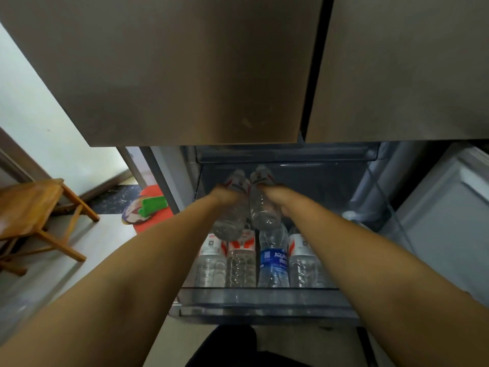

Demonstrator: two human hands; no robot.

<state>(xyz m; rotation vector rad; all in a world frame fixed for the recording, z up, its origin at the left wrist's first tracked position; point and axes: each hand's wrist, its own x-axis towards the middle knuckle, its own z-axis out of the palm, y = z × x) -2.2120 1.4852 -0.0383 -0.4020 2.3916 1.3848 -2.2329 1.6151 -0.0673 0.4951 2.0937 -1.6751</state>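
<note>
Drawer (264, 300) at lower centre stands open beneath the closed fridge doors (185, 75). Mid-frame above it, your left hand (225, 194) and right hand (276, 198) each curl round a clear bottle, with the left bottle (231, 221) touching the right bottle (263, 207). Four more bottles (242, 263) crowd the drawer's front just below. A wooden stool (29, 207) stands at left.

The drawer (264, 300) stands pulled out in the lower middle of the frame, its clear front wall nearest me. Four water bottles (242, 263) lie side by side in it against that wall, caps pointing away from me: three with red-and-white labels, and a blue-labelled bottle (274, 263) third from the left.
</note>
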